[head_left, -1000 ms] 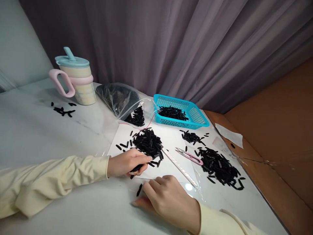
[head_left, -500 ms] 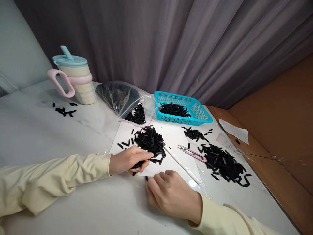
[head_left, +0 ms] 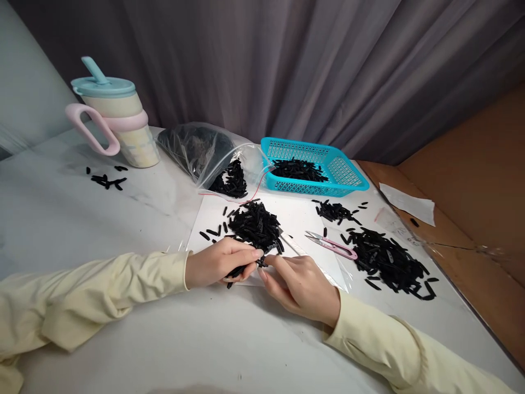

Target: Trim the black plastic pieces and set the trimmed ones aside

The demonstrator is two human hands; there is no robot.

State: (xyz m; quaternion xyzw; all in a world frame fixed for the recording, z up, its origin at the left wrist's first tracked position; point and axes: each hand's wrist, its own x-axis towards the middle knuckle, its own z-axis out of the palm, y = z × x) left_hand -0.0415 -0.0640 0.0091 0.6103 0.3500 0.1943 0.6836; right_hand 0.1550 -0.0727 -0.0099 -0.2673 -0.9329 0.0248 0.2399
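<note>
Head view: a small bunch of black strips (head_left: pixel 237 270) is held in the closed grip of the left hand (head_left: pixel 217 265), the fingers curled around it low over the surface (head_left: pixel 172 339). The right hand (head_left: pixel 299 284) is set just beside that grip, its fingertips (head_left: pixel 262 272) meeting the left thumb at one black piece; whether that piece is actually pinched by the right hand cannot be told.

Just beyond the grip a loose pile of black strips (head_left: pixel 256 225) is heaped on a white sheet (head_left: pixel 295 216). A clear ruler (head_left: pixel 292 246) is laid just past the right hand, and pink snips (head_left: pixel 331 244) are seen a little farther out to the right. Beyond the snips to the right a second black heap (head_left: pixel 389 262) is spread on a clear plastic film, with a smaller scatter (head_left: pixel 334 211) behind it.

Well beyond the grip a turquoise basket (head_left: pixel 348 178) is stood, holding a shallow layer of black strips. Left of it an open clear zip bag (head_left: pixel 197 150) is laid, with more strips spilling at its mouth. Far to the left a lidded cup (head_left: pixel 123 131) with a pink handle and a blue straw lid is stood, with a few stray strips (head_left: pixel 105 179) before it.

The surface is pale and marbled; a grey curtain (head_left: pixel 287 71) is hung behind it, and brown board (head_left: pixel 471 180) is seen at the right.
</note>
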